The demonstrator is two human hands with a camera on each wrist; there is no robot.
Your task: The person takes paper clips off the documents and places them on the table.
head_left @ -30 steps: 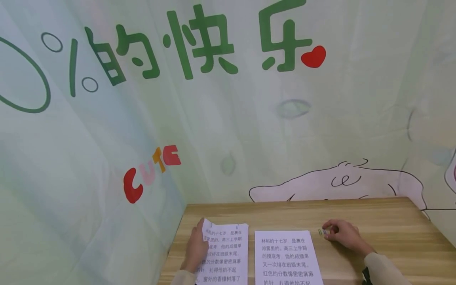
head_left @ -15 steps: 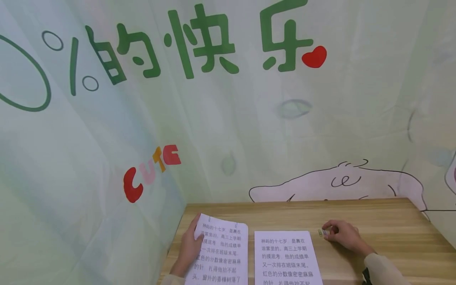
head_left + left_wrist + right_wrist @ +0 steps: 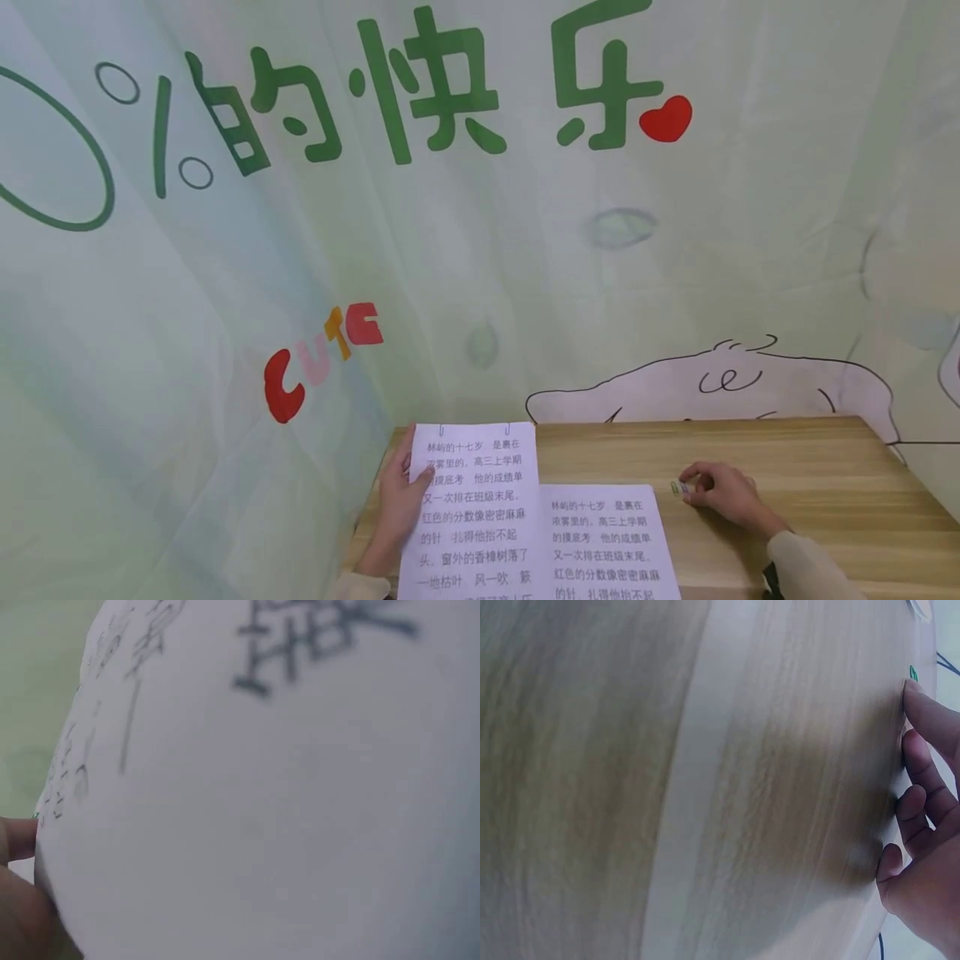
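In the head view my left hand (image 3: 401, 492) grips the left edge of a printed paper stack (image 3: 472, 508), its thumb lying on the front. Two paper clips (image 3: 441, 430) sit on the top edge of that paper. The left wrist view is mostly filled by the curved white paper (image 3: 262, 810), with fingers (image 3: 19, 900) at its edge. My right hand (image 3: 727, 496) rests on the wooden table with loosely bent fingers, fingertips beside small coloured paper clips (image 3: 677, 488). In the right wrist view a green paper clip (image 3: 913, 673) lies by the topmost fingertip.
A second printed sheet (image 3: 603, 533) lies on the wooden table (image 3: 600, 454), its left edge partly covered by the held paper. A printed fabric backdrop (image 3: 480, 275) hangs behind and to the left of the table.
My left hand has raised the clipped paper and brought it up and right, so it now overlaps the second sheet. The paper has straightened toward the camera. My right hand has stayed still.
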